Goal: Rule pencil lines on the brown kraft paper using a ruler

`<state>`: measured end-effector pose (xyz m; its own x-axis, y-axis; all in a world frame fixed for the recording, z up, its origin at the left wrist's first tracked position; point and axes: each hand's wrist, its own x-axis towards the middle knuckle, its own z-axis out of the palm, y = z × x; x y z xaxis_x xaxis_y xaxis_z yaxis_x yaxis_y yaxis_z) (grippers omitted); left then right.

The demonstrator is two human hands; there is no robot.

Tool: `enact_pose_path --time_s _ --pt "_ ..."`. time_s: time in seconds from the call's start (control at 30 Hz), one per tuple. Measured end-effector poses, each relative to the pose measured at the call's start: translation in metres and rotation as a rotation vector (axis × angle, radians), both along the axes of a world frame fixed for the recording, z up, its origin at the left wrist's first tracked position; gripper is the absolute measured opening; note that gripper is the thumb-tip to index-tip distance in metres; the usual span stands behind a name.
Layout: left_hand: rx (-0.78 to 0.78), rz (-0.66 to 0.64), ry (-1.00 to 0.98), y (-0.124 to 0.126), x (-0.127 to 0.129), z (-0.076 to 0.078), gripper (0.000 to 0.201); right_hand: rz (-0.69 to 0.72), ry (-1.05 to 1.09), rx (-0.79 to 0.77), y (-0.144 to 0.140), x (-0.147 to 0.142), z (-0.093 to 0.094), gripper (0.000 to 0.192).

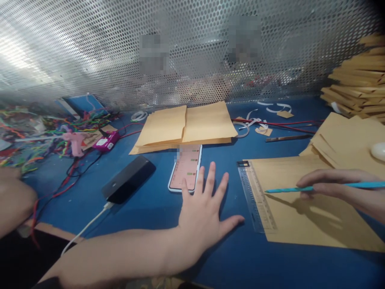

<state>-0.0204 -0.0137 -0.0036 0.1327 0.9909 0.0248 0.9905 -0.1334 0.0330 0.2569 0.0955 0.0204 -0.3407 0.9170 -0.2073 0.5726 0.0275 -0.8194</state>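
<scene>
My left hand [203,214] is spread with the palm down, its little finger over the lower edge of a smartphone [180,182] in a pale case. The phone's screen is lit. In my right hand [339,176] is a light-blue pencil [279,190], its tip just above a brown kraft paper sheet or envelope [303,230]. A clear plastic ruler [258,204] lies along that sheet's left edge, apart from both hands. Beyond the phone, brown paper envelopes [207,124] are stacked, covering the phone's upper end.
A black power bank [129,178] with a white cable lies on the blue table [144,220]. At left are a pink glue gun [75,142], a purple box [106,140], tangled wires and a person's arm [15,200]. Brown envelopes [357,80] pile up at right, before a perforated metal panel [195,40].
</scene>
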Motion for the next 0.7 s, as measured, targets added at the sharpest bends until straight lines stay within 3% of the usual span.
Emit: enact_pose_path --time_s 0.2,0.4,0.6,0.7 --pt "0.042 0.024 -0.022 -0.001 -0.007 -0.002 0.095 -0.016 -0.021 0.055 -0.002 -0.001 0.0 0.021" --pt "0.06 0.099 -0.036 0.0 -0.024 -0.006 0.093 -0.026 -0.017 0.046 0.0 0.0 -0.004 0.018" --pt "0.069 0.105 -0.013 -0.001 -0.025 -0.007 0.093 -0.036 -0.028 0.008 0.001 0.0 -0.009 0.015" --pt "0.081 0.1 0.001 -0.002 -0.024 -0.007 0.092 -0.076 -0.062 0.125 -0.004 -0.005 -0.015 0.019"
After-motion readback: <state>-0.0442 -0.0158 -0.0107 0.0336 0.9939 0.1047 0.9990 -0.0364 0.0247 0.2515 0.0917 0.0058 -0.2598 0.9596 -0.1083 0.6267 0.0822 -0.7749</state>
